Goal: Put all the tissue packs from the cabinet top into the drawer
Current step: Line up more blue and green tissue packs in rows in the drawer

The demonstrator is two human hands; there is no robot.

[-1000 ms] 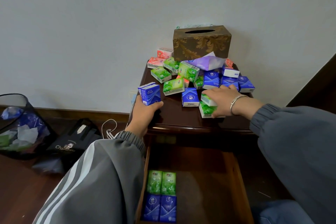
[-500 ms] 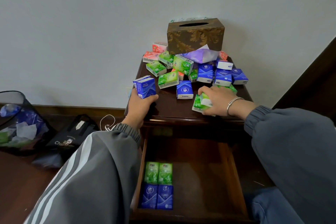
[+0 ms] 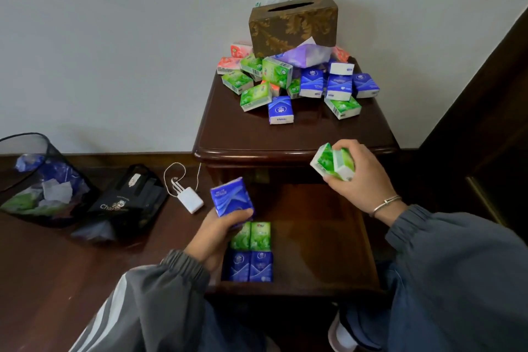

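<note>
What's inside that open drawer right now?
The drawer holds two green packs and two blue packs at its left. The left hand, gripping a blue pack, covers part of the green ones.

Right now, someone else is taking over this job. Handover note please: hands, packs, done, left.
Left hand: grips a blue pack over the drawer's left side; I can't tell if a second one is behind it.
Right hand: grips green packs, apparently two, in front of the cabinet edge above the drawer.
Drawer: open, with four packs in its front left, two green behind two blue.
Cabinet top: a pile of green, blue and red packs lies in front of the tissue box.
Left to do: set down the held packs, then clear the pile.
</note>
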